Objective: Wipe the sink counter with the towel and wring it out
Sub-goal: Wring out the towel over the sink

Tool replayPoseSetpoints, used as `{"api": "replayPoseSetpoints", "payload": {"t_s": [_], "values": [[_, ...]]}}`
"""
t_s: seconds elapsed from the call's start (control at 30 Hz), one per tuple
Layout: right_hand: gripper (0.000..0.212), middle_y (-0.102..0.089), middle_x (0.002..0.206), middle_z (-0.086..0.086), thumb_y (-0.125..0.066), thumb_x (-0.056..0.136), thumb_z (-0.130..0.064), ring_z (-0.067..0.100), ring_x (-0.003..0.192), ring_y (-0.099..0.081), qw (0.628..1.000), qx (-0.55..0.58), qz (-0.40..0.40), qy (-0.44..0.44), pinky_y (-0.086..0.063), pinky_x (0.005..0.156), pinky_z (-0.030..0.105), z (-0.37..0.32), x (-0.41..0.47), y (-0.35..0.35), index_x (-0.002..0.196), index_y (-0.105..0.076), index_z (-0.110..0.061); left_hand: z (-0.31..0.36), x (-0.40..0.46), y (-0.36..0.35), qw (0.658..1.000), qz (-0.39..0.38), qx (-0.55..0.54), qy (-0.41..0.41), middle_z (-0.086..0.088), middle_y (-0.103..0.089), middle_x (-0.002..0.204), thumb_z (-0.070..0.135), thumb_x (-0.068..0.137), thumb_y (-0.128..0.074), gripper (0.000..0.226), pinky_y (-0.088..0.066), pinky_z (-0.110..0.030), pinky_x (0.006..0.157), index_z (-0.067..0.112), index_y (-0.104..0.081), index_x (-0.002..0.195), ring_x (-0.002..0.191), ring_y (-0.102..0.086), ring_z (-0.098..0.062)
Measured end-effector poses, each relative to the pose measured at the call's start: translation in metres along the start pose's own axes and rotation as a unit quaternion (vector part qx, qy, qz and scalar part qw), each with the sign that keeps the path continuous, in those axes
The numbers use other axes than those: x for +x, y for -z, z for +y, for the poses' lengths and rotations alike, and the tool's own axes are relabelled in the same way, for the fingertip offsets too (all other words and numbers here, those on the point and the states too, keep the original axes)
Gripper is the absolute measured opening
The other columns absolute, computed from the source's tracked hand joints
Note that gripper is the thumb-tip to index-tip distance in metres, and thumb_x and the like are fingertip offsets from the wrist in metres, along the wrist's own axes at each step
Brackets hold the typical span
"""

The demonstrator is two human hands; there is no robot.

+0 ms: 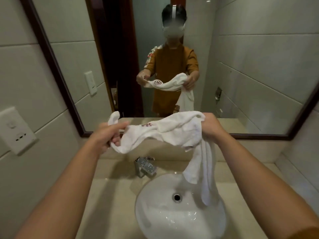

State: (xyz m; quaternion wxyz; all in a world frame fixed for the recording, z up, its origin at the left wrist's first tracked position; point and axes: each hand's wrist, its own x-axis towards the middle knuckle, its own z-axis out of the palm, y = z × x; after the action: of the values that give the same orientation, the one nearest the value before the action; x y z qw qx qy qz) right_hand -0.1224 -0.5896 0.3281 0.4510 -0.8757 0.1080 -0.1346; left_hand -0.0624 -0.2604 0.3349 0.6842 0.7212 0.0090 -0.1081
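A white towel (165, 133) with a small pink embroidered mark is stretched in the air between both hands, above the sink. My left hand (108, 135) grips its left end, with a short tail sticking up past the fingers. My right hand (209, 125) grips the right end, and a long part of the towel hangs from it down into the white round basin (155, 213). The beige stone counter (107, 195) surrounds the basin.
A chrome faucet (145, 166) stands behind the basin, under the towel. A dark-framed mirror (241, 66) fills the back wall and reflects the person holding the towel. A white wall socket (15, 131) sits on the left tiled wall. Tiled walls close both sides.
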Motion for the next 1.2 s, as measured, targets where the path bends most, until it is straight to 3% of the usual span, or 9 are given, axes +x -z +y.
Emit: {"api": "replayPoseSetpoints", "payload": {"t_s": [0.07, 0.17, 0.33, 0.43, 0.53, 0.63, 0.73, 0.97, 1.2], "values": [[0.027, -0.054, 0.061, 0.002, -0.064, 0.084, -0.017, 0.018, 0.063, -0.041, 1.000, -0.004, 0.017, -0.010, -0.036, 0.050, 0.024, 0.000, 0.001, 0.011, 0.060, -0.052, -0.015, -0.003, 0.001, 0.002, 0.996, 0.044, 0.042, -0.060, -0.001, -0.037, 0.044, 0.028, 0.077, -0.080, 0.042, -0.031, -0.025, 0.046, -0.007, -0.066, 0.096, 0.037, -0.035, -0.014], [0.028, -0.047, 0.062, 0.003, -0.067, 0.077, -0.013, 0.019, 0.066, -0.039, 0.999, -0.038, -0.002, 0.011, -0.034, 0.059, 0.032, -0.014, -0.002, 0.007, 0.058, -0.045, -0.017, 0.005, -0.010, -0.033, 0.984, -0.050, 0.084, -0.151, -0.002, -0.047, 0.055, 0.031, 0.068, -0.085, 0.045, -0.033, -0.027, 0.049, 0.017, -0.071, 0.109, 0.044, -0.041, -0.014], [0.017, -0.061, 0.081, -0.001, -0.073, 0.078, -0.018, 0.023, 0.079, -0.057, 0.975, -0.176, -0.043, 0.129, -0.039, 0.064, 0.029, -0.050, -0.011, -0.018, 0.080, -0.057, -0.023, 0.017, -0.024, -0.120, 0.916, -0.175, 0.297, -0.205, 0.018, -0.052, 0.123, 0.029, 0.062, -0.093, 0.095, -0.047, -0.021, 0.087, 0.023, -0.044, 0.143, 0.113, -0.054, -0.008], [0.032, -0.065, 0.099, 0.003, -0.079, 0.076, -0.028, 0.026, 0.094, -0.058, 0.948, -0.260, -0.018, 0.182, -0.041, 0.071, 0.029, -0.055, -0.010, -0.015, 0.102, -0.061, -0.020, 0.020, -0.020, -0.135, 0.896, -0.109, 0.354, -0.243, -0.006, -0.072, 0.087, 0.036, 0.058, -0.087, 0.047, -0.051, -0.033, 0.070, 0.010, -0.072, 0.093, 0.087, -0.068, -0.023], [0.046, -0.068, 0.104, 0.000, -0.081, 0.071, -0.034, 0.021, 0.095, -0.062, 0.978, -0.151, -0.025, 0.139, -0.051, 0.078, 0.034, -0.035, -0.011, -0.007, 0.113, -0.064, -0.023, 0.023, -0.020, -0.134, 0.930, -0.042, 0.264, -0.252, 0.004, -0.065, 0.068, 0.026, 0.064, -0.089, 0.024, -0.047, -0.023, 0.056, 0.022, -0.066, 0.069, 0.065, -0.060, -0.010], [0.045, -0.072, 0.106, 0.002, -0.078, 0.068, -0.017, 0.018, 0.100, -0.068, 0.969, 0.158, -0.176, 0.075, -0.057, 0.088, 0.035, -0.003, -0.020, -0.008, 0.112, -0.068, -0.021, 0.026, -0.024, -0.136, 0.965, -0.056, 0.114, -0.228, -0.001, -0.069, 0.073, 0.010, 0.068, -0.082, 0.017, -0.055, -0.030, 0.065, 0.017, -0.068, 0.073, 0.072, -0.067, -0.015], [0.057, -0.072, 0.115, 0.010, -0.083, 0.068, -0.010, 0.028, 0.106, -0.069, 0.939, 0.243, -0.244, -0.007, -0.057, 0.088, 0.041, 0.024, -0.027, -0.033, 0.122, -0.063, -0.011, 0.030, -0.022, -0.130, 0.984, -0.051, 0.000, -0.170, -0.011, -0.073, 0.080, -0.005, 0.072, -0.073, 0.015, -0.059, -0.034, 0.068, 0.008, -0.070, 0.079, 0.079, -0.072, -0.025], [0.044, -0.071, 0.093, 0.011, -0.068, 0.063, -0.012, 0.027, 0.085, -0.068, 0.927, 0.355, -0.109, -0.056, -0.054, 0.069, 0.034, 0.011, -0.027, -0.033, 0.107, -0.069, -0.007, 0.006, -0.008, -0.077, 0.967, -0.057, 0.175, -0.176, -0.002, -0.070, 0.085, 0.014, 0.067, -0.084, 0.026, -0.054, -0.034, 0.068, 0.020, -0.065, 0.084, 0.084, -0.067, -0.017], [0.010, -0.060, 0.068, 0.001, -0.064, 0.065, -0.015, 0.015, 0.064, -0.056, 0.975, 0.210, -0.061, 0.043, -0.043, 0.057, 0.025, -0.060, -0.023, -0.015, 0.075, -0.065, -0.013, -0.007, -0.003, -0.054, 0.947, -0.277, 0.132, -0.092, -0.002, -0.061, 0.116, 0.015, 0.060, -0.084, 0.095, -0.051, -0.037, 0.087, 0.042, -0.043, 0.141, 0.102, -0.064, -0.017]]}}
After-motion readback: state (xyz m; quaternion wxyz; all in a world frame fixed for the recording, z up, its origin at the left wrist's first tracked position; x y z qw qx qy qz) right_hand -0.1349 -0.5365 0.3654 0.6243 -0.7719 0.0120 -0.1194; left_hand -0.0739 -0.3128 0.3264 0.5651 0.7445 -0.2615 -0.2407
